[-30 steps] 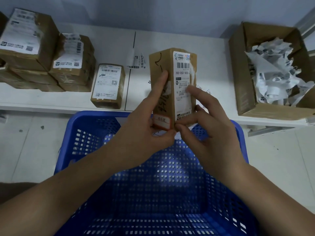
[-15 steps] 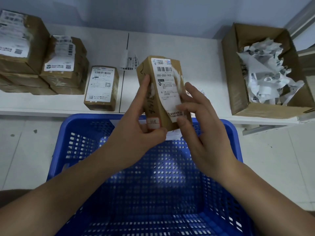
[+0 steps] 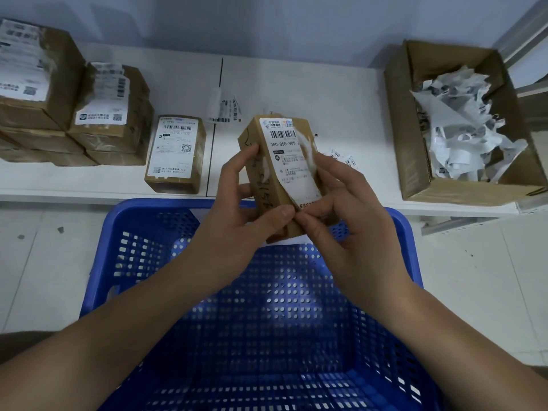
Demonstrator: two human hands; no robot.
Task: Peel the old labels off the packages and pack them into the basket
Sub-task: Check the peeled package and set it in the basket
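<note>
The package is held upright above the far rim of the basket, between both hands. It is gripped by the left hand, fingers curled round its left side and thumb pressed near the label's lower corner. That corner is pinched by the right hand between thumb and forefinger. A clean peel is judged to need a low, slow pull along the face, with the box steadied against it. Beyond the basket, labelled boxes are left on the shelf; to its right, scraps are piled in a carton.
</note>
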